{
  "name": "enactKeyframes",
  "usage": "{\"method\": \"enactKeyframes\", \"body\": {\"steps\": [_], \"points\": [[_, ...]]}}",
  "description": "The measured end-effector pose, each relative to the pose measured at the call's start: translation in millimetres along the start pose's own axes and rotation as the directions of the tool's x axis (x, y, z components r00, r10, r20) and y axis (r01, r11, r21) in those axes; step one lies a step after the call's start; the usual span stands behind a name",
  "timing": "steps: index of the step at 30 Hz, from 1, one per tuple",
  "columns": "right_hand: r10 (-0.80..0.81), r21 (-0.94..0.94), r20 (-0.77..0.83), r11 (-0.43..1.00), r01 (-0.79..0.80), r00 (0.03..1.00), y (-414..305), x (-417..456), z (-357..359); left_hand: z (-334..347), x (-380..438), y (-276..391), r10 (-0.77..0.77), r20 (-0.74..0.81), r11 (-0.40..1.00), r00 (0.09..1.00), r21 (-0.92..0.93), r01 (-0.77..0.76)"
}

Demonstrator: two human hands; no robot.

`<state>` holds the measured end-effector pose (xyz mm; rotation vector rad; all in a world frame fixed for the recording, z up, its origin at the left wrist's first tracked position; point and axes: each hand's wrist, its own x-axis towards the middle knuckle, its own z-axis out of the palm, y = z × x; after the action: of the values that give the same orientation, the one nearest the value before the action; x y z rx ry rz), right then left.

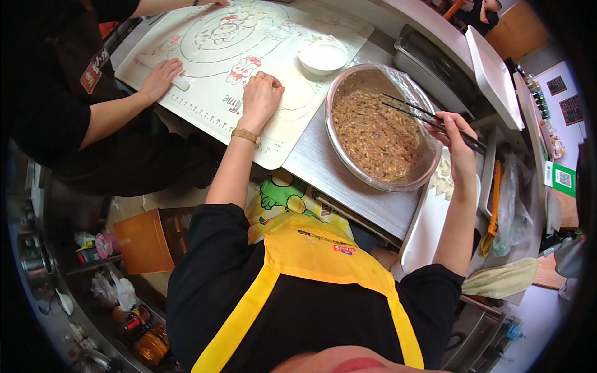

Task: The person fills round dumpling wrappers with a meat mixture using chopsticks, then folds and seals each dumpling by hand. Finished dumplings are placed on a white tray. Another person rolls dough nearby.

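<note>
My left hand (262, 99) rests at the edge of several thin round dough wrappers (295, 95) on the printed pastry mat (210, 65); its fingers are bent, and whether they pinch a wrapper cannot be told. Black chopsticks (419, 115) are in my right hand (454, 140), their tips over the minced filling (373, 135) in a large metal bowl (332, 126). Plastic film (406, 86) lies along that bowl's right side. Beyond the wrappers stands a white bowl of flour (322, 53). Below my right hand, folded dumplings (442, 179) lie on a white tray (417, 242).
At the left, a co-worker's hand (163, 79) lies on a rolling pin (179, 83); their other hand is near small dough pieces (252, 14) at the mat's far side. A metal container (429, 70) stands behind the big bowl. A cloth (501, 279) lies at the right.
</note>
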<state>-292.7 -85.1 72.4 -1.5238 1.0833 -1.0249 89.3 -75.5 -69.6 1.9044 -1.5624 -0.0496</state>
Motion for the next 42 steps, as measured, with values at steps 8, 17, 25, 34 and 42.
{"method": "enactKeyframes", "body": {"steps": [8,17,25,34,42], "points": [[0.06,-0.068,-0.012,0.996,-0.061,0.998,3.6,10.7,1.2,-5.3,-4.6,14.7,-0.208,0.026,0.818,0.978,-0.544,0.188],[0.195,0.011,-0.026,0.981,-0.194,0.981,28.1,44.9,35.4,-14.9,-13.1,25.5,-0.517,0.234,-0.449,0.823,-0.893,-0.028],[0.261,0.391,0.054,0.883,-0.261,0.964,38.4,29.5,23.5,-33.7,-19.9,29.8,-0.488,0.381,-0.582,0.785,-0.812,0.031],[0.377,0.721,0.152,0.589,-0.363,0.914,42.6,-5.5,-10.8,-50.6,-29.7,55.4,-0.462,0.28,-0.666,0.841,-0.736,-0.121],[0.318,0.749,0.106,0.597,-0.285,0.942,25.3,-31.2,-17.4,-59.0,-46.2,109.1,-0.092,0.485,-0.77,0.87,-0.589,0.247]]}}
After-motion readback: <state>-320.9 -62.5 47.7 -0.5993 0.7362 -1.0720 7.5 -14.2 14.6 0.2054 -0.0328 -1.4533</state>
